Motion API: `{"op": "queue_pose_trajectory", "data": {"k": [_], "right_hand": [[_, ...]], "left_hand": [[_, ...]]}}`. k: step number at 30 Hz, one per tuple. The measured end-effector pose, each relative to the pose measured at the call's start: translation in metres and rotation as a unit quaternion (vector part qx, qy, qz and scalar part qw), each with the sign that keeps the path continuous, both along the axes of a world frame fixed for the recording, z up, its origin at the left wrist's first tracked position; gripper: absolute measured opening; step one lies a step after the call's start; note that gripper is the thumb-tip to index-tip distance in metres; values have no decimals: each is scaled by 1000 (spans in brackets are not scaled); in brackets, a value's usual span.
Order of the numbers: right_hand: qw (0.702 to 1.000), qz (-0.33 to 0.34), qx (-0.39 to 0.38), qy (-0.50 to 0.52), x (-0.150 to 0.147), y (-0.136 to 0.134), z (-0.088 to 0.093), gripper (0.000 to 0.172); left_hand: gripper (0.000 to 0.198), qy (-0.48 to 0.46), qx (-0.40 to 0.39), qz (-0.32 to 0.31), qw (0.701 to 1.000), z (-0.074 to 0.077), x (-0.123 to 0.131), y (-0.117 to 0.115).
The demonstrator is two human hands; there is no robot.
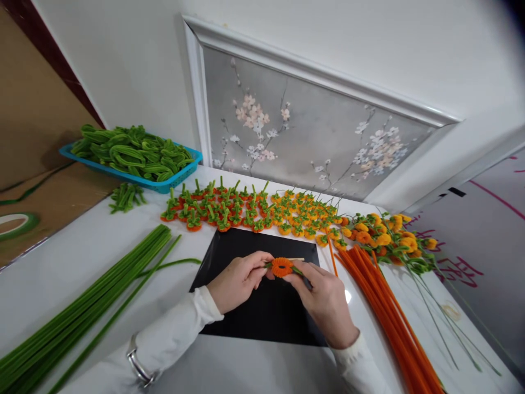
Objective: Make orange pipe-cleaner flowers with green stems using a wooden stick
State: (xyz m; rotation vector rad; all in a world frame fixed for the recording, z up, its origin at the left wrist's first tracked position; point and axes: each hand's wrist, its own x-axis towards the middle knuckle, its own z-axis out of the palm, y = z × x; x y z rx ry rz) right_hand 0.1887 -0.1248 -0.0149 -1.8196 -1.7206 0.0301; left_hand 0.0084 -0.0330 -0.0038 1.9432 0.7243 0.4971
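Observation:
An orange pipe-cleaner flower (282, 267), ring-shaped with a dark opening in its middle, is held between my two hands above a black mat (262, 317). My left hand (240, 278) pinches its left side, where a bit of green pipe cleaner shows. On the right side, the thumb and fingers of my right hand (322, 295) close around another green end. Just behind the flower a thin pale stick (296, 259) is partly visible; what holds it is hidden.
Green pipe cleaners (102, 295) lie left, orange ones (385, 312) right. Rows of orange flower heads (223, 210) and yellow ones (303, 213) stand behind the mat. A blue basket (180, 178) holds green loops. Stemmed flowers (383, 239) lie right; green tape (24, 225) far left.

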Motion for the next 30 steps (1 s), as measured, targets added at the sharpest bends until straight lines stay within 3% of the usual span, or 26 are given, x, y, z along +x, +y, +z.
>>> {"op": "queue_pose_trajectory", "data": {"k": [6,11,13,19,23,27,30], "right_hand": [[1000,-12,5,-17,-7,1,1,24],[1000,-6,6,-18,-10,0,4,27],[1000,-6,7,-21,-12,0,5,28],[998,20,13,-64,-8,0,2,30],[995,43,19,-92,-3,1,-1,31],[993,31,46,-101,-5,0,-1,29],[994,25,42,-98,-5,0,0,28]], "left_hand": [[18,-18,32,0,999,-1,5,-8],[22,-65,-112,29,991,-8,12,-12],[24,-66,-131,37,988,-11,14,-14],[25,-16,9,87,996,-13,11,-15],[25,10,64,40,997,-11,10,-16],[27,16,67,0,998,-12,12,-21],[25,-2,42,22,999,-13,14,-21]]}}
